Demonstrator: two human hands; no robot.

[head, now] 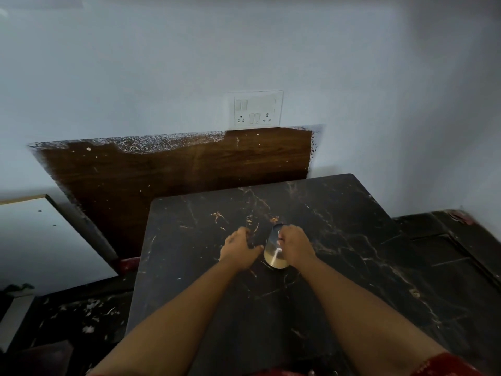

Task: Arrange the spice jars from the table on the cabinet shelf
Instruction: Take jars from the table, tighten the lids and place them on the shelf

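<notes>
Glass spice jar (275, 253) clasped by right-hand fingers (284, 237).

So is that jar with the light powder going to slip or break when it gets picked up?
The jar looks like clear glass, so it could break if dropped on the hard table. Its smooth, shiny side may be a bit slippery. It looks only part full, so probably not heavy. The right hand grips it; the left hand is beside it.

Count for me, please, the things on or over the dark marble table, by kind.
Spice jar, glass with pale powder, gripped by the right hand: 1
Hands, including the left hand with its palm down on the table: 2
Total: 3
</notes>
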